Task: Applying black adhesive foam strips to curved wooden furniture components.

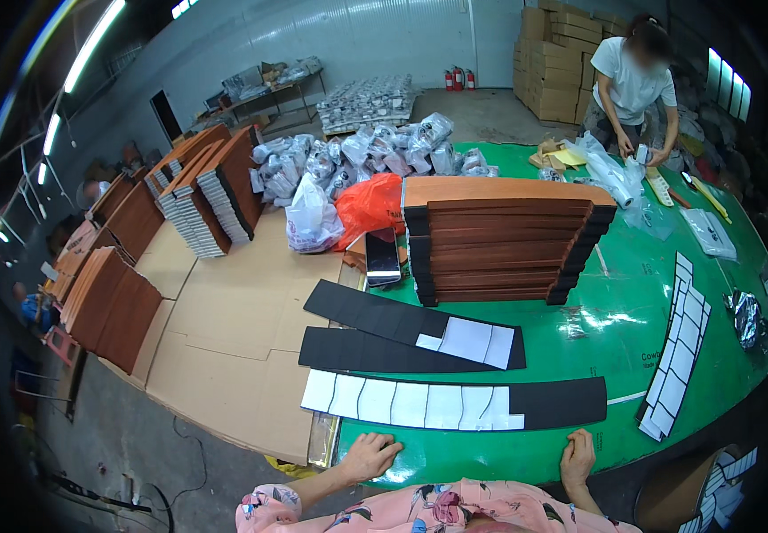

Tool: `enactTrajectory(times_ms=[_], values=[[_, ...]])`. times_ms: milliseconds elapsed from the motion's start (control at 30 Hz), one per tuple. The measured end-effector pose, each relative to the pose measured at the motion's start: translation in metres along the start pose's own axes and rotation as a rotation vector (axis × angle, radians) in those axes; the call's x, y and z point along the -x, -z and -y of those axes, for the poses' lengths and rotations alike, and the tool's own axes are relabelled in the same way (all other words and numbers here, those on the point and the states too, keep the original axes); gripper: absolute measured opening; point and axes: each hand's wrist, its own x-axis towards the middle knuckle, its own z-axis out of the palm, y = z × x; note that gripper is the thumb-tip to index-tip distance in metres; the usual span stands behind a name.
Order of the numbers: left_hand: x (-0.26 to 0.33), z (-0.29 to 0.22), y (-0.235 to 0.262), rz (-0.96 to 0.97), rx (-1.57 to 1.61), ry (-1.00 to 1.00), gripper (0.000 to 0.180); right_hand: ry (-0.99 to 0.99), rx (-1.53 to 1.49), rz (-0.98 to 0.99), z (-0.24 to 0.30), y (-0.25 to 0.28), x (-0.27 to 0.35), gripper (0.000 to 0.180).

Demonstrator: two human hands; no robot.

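My left hand (370,456) rests at the near edge of the green table, fingers loosely bent and apart, holding nothing. My right hand (578,457) lies at the same edge with its fingers curled in and nothing seen in them. Just beyond both hands lies a long black strip (561,401), with a row of white pieces (410,402) covering its left and middle part. Behind it, a black strip (348,348) is partly covered by another tilted black strip (357,306), which bears a few white pieces (477,341) at its right end.
A tall stack of brown, black-edged strips (504,240) stands mid-table. To the right lies a curved strip with white pieces (675,346). Cardboard (224,373) covers the left side, with more brown stacks (113,306). A co-worker (634,84) handles plastic bags at the far right.
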Motion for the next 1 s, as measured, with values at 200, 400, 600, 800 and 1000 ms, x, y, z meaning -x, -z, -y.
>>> enactTrajectory(times_ms=[200,400,600,800,1000], values=[[-0.002,-0.001,0.002,0.009,-0.001,0.004,0.032,-0.007,-0.005,0.003,0.001,0.001,-0.001,0.011],[0.0,0.0,-0.002,-0.004,-0.003,0.001,0.031,-0.017,0.0,0.01,-0.002,-0.001,0.001,0.012],[0.002,-0.001,0.0,-0.016,0.011,-0.008,0.029,-0.008,-0.005,0.01,0.0,0.0,0.002,0.013],[-0.004,-0.002,0.003,-0.003,0.027,-0.038,0.029,0.005,-0.004,-0.034,-0.008,-0.001,0.007,0.016],[-0.001,0.001,0.0,-0.024,0.007,-0.022,0.026,0.018,-0.061,-0.059,0.0,0.001,-0.003,0.015]])
